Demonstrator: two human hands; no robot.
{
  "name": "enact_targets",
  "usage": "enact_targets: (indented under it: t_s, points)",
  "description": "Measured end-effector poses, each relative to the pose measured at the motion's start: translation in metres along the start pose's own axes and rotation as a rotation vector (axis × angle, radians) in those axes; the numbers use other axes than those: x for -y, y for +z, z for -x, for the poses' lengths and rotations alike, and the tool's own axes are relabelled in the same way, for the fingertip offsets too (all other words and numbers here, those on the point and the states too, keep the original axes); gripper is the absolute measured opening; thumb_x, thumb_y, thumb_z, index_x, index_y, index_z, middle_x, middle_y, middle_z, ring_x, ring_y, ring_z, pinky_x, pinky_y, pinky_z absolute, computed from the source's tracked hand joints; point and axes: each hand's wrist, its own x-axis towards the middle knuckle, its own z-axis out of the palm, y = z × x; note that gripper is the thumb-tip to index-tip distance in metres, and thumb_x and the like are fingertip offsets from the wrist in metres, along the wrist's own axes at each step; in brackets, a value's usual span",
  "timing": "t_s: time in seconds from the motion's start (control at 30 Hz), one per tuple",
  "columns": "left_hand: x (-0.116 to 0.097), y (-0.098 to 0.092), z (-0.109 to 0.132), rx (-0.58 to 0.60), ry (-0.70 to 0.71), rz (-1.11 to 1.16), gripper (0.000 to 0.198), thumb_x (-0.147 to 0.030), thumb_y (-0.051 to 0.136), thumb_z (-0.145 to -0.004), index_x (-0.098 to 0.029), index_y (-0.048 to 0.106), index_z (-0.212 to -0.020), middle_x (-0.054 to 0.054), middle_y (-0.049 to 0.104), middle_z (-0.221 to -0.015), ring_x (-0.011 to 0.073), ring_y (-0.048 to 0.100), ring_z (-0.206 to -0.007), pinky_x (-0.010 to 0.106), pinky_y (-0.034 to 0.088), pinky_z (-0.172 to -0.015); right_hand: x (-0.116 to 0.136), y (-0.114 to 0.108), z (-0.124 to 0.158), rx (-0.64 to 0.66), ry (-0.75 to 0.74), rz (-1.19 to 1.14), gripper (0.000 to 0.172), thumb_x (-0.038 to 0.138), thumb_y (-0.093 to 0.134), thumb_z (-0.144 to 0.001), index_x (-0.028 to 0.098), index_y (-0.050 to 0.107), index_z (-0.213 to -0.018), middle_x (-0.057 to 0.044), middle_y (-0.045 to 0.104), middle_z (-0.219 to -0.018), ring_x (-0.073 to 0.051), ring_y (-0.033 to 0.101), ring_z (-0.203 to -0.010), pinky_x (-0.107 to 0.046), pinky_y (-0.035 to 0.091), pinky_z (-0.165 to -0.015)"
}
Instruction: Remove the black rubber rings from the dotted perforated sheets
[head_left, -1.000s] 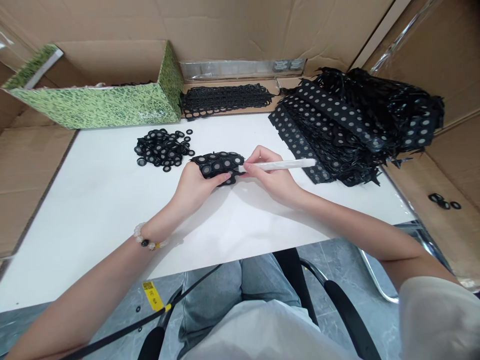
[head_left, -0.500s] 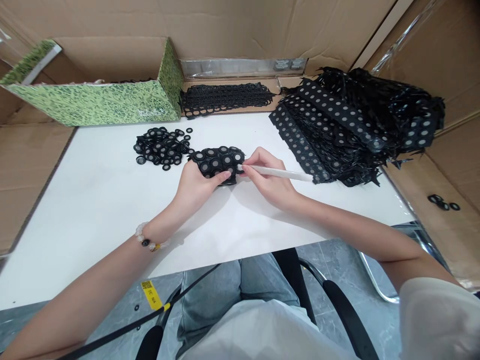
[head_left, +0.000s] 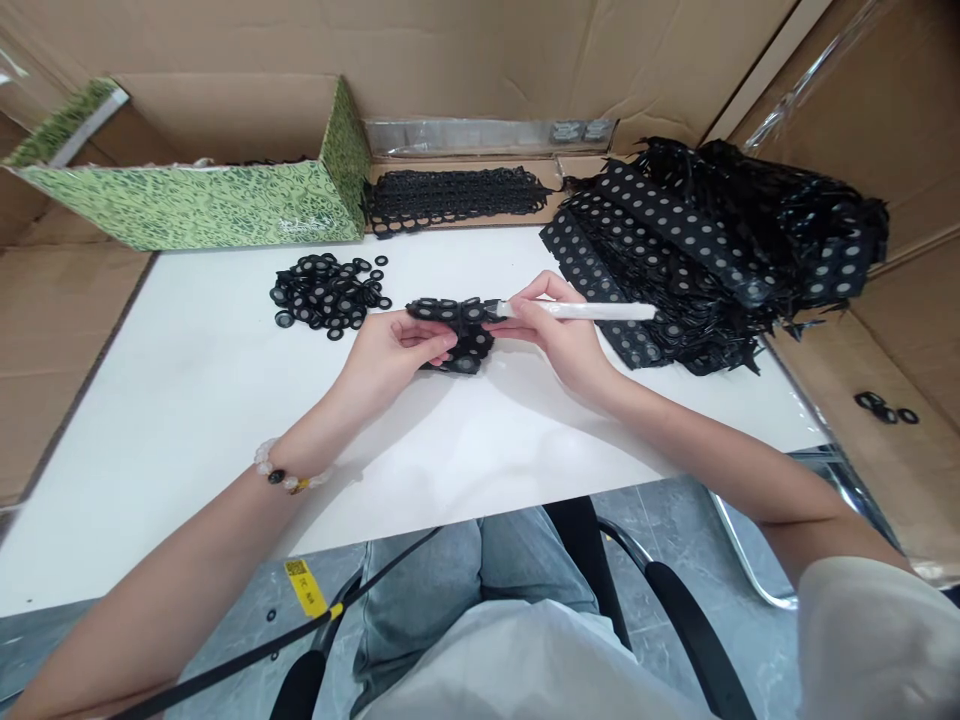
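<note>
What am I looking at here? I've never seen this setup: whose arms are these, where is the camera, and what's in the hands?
There's no machine here. The picture comes from one camera worn on a person's head, looking forward and down, so the arms reaching up from the bottom are that person's own. The left hand holds a piece of black ring strip. The right hand pinches a white stick, its tip at that piece. On the white table lie a pile of loose black rings and a stack of black strips with grey dots. A green patterned box stands beyond them.
</note>
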Motion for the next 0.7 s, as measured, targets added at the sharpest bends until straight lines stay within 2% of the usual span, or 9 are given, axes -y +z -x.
enact_targets:
  t_s: [0.07,0.17,0.27,0.37,0.43,0.5,0.57,0.63,0.7]
  points:
    - [-0.002,0.000,0.000,0.007,-0.017,0.043,0.035,-0.042,0.085,-0.067,-0.014,0.075,-0.084,0.008,0.076,-0.081,0.0183,0.068,-0.069,0.032,0.059,-0.071,0.003,-0.001,-0.001,0.048,0.044,-0.061,0.036,0.048,0.078,-0.081,0.024,0.051,-0.079,0.004,0.066,-0.081,-0.017,0.074,-0.085,-0.041,0.061,-0.090]
    - [-0.008,0.001,0.002,0.046,-0.075,0.126,0.038,-0.042,0.083,-0.068,-0.014,0.076,-0.093,0.009,0.077,-0.088,0.0165,0.069,-0.070,0.029,0.058,-0.070,0.004,0.000,0.001,0.093,0.008,-0.035,0.033,0.046,0.079,-0.081,0.022,0.055,-0.078,-0.001,0.074,-0.092,-0.018,0.074,-0.089,-0.041,0.060,-0.093]
    - [-0.010,0.002,0.001,0.039,-0.152,0.160,0.033,-0.045,0.076,-0.074,-0.014,0.073,-0.085,0.008,0.074,-0.080,0.0151,0.067,-0.063,0.026,0.055,-0.060,0.002,0.000,0.000,0.063,0.003,0.068,0.030,0.042,0.078,-0.080,0.021,0.058,-0.075,-0.001,0.074,-0.087,-0.017,0.072,-0.085,-0.037,0.062,-0.084]
    - [-0.007,0.001,-0.001,-0.034,-0.160,0.064,0.027,-0.041,0.072,-0.077,-0.016,0.068,-0.083,0.006,0.072,-0.077,0.0136,0.061,-0.055,0.023,0.046,-0.048,0.000,-0.007,-0.007,0.017,0.023,0.152,0.025,0.038,0.076,-0.079,0.022,0.058,-0.072,0.000,0.073,-0.084,-0.017,0.071,-0.086,-0.033,0.061,-0.078]
    - [-0.004,0.000,-0.003,-0.066,-0.097,-0.066,0.023,-0.037,0.070,-0.078,-0.017,0.069,-0.090,0.006,0.072,-0.080,0.0139,0.060,-0.055,0.024,0.043,-0.047,-0.003,-0.014,-0.015,-0.005,0.020,0.154,0.022,0.035,0.075,-0.080,0.022,0.059,-0.072,-0.001,0.074,-0.091,-0.018,0.070,-0.093,-0.032,0.059,-0.079]
    - [0.001,-0.003,-0.005,-0.118,0.028,-0.233,0.022,-0.035,0.067,-0.081,-0.018,0.071,-0.096,0.006,0.073,-0.087,0.0152,0.062,-0.062,0.026,0.048,-0.055,-0.007,-0.021,-0.023,-0.030,0.036,0.114,0.021,0.034,0.074,-0.080,0.022,0.058,-0.072,-0.002,0.075,-0.098,-0.018,0.068,-0.102,-0.031,0.057,-0.083]
    - [0.007,-0.007,-0.010,-0.201,0.143,-0.360,0.028,-0.033,0.065,-0.083,-0.019,0.072,-0.106,0.008,0.074,-0.104,0.0186,0.066,-0.081,0.029,0.053,-0.072,-0.011,-0.027,-0.031,-0.044,0.103,0.034,0.023,0.034,0.074,-0.080,0.022,0.056,-0.071,-0.001,0.074,-0.102,-0.017,0.066,-0.107,-0.030,0.056,-0.088]
    - [0.015,-0.013,-0.017,-0.238,0.166,-0.389,0.039,-0.032,0.066,-0.082,-0.020,0.070,-0.119,0.010,0.071,-0.122,0.0227,0.066,-0.102,0.034,0.054,-0.089,-0.014,-0.031,-0.038,-0.035,0.214,-0.102,0.025,0.033,0.076,-0.078,0.023,0.054,-0.071,0.000,0.071,-0.098,-0.016,0.067,-0.104,-0.031,0.055,-0.091]
    - [0.023,-0.017,-0.024,-0.179,0.134,-0.375,0.053,-0.030,0.072,-0.076,-0.020,0.067,-0.127,0.011,0.069,-0.128,0.0255,0.064,-0.111,0.039,0.052,-0.099,-0.016,-0.030,-0.044,-0.003,0.329,-0.239,0.027,0.031,0.079,-0.074,0.024,0.053,-0.073,0.001,0.070,-0.093,-0.017,0.068,-0.100,-0.034,0.057,-0.092]
